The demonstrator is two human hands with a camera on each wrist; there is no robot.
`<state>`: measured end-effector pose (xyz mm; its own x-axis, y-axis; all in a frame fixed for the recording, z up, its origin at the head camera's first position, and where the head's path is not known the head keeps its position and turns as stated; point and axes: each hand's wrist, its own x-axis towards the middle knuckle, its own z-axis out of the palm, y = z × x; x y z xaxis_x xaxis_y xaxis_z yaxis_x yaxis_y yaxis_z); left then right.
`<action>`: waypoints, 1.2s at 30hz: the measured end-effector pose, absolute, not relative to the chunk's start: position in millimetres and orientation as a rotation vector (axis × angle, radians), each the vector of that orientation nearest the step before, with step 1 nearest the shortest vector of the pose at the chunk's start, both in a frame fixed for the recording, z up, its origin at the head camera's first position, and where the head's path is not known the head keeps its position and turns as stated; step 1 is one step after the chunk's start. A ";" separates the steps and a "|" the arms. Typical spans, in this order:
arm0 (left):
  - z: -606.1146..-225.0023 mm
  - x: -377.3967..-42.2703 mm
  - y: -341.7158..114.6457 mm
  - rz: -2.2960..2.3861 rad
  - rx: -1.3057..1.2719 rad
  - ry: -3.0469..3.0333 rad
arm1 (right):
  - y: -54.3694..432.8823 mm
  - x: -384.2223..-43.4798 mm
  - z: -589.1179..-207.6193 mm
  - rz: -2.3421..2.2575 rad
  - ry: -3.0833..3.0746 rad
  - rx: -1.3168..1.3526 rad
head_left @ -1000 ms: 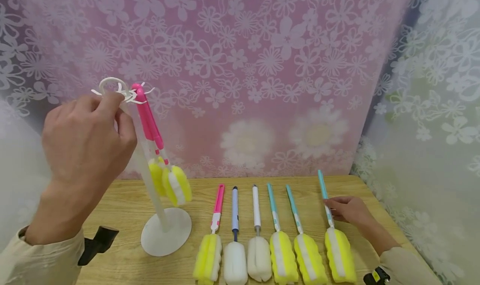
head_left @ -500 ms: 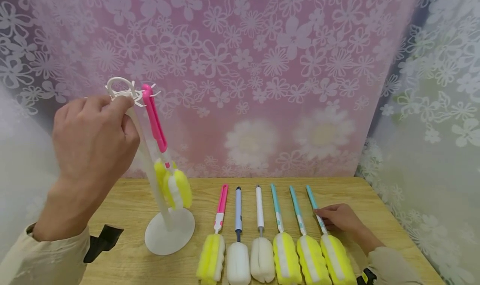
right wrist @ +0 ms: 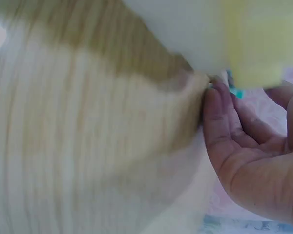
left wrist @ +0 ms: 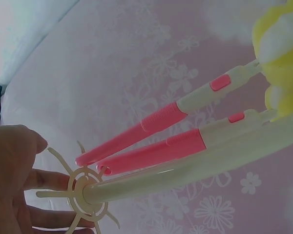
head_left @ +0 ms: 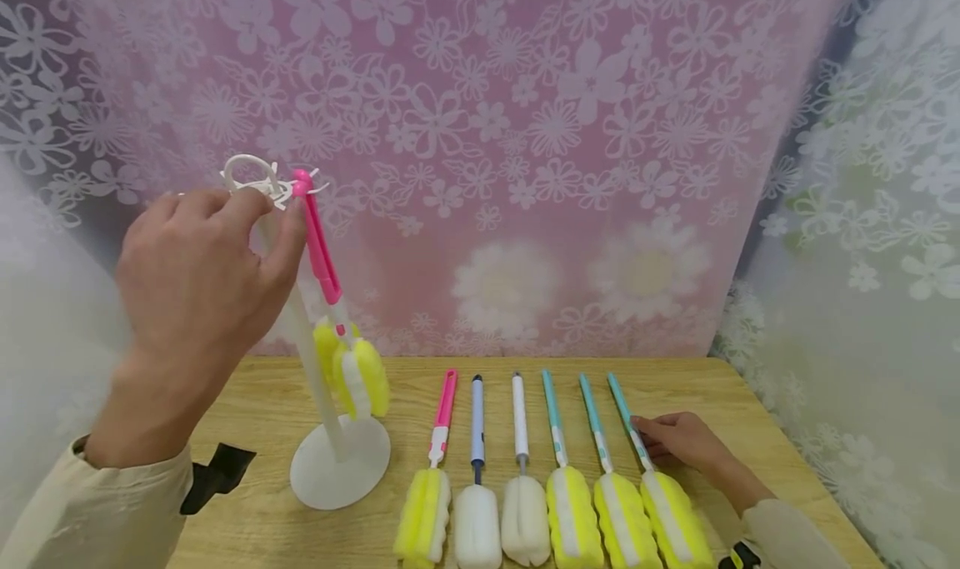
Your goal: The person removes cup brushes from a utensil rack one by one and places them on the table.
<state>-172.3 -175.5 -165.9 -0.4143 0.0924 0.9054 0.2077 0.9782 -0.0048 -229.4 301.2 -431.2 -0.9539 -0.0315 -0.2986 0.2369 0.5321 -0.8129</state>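
Observation:
At the top of a white stand (head_left: 311, 369), my left hand (head_left: 202, 277) rests among the hooks. Its fingers reach behind the hook ring (left wrist: 71, 195) in the left wrist view, while the thumb stands apart from it. Two pink-handled bottle brushes hang there side by side, the upper handle (left wrist: 132, 136) above the lower handle (left wrist: 161, 152). My right hand (head_left: 686, 444) pinches the white lower handle of the rightmost teal bottle brush (head_left: 675, 519), which lies on the table. In the right wrist view its sponge head (right wrist: 256, 44) hides part of the grip.
Left of that brush, more bottle brushes lie in a row: two teal ones (head_left: 572, 515) (head_left: 626, 519), a white one (head_left: 525, 519), a blue-handled one (head_left: 477, 523) and a pink one (head_left: 422, 515). The stand's round base (head_left: 341, 477) sits on the wooden table (head_left: 240, 402) before a floral curtain (head_left: 495, 136).
The right hand has brought the rightmost teal brush leftward, close beside its neighbour. The left thumb has moved away from the stand's top, and the hand appears a little further right in view.

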 end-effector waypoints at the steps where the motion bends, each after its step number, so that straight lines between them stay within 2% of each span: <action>1: -166.1 -172.5 -175.9 -0.119 -0.200 -1.992 | 301.1 -229.3 -429.9 -1.382 2.491 0.162; 8: -166.7 -170.6 -179.4 -0.086 -0.122 -1.980 | 297.6 -228.8 -406.4 -1.384 2.479 -0.021; 14: -165.6 -167.1 -183.0 -0.104 -0.123 -2.026 | 263.4 -226.2 -367.6 -1.427 2.541 -0.180; 20: -165.0 -166.4 -185.3 -0.148 -0.193 -2.052 | 204.4 -218.0 -332.6 -1.470 2.593 -0.440; 28: -162.4 -169.8 -183.3 -0.133 -0.224 -2.072 | 96.6 -215.8 -305.3 -1.558 2.728 -0.819; 36: -160.5 -172.7 -174.7 -0.091 -0.235 -2.079 | 10.6 -212.6 -284.4 -1.807 2.600 -0.985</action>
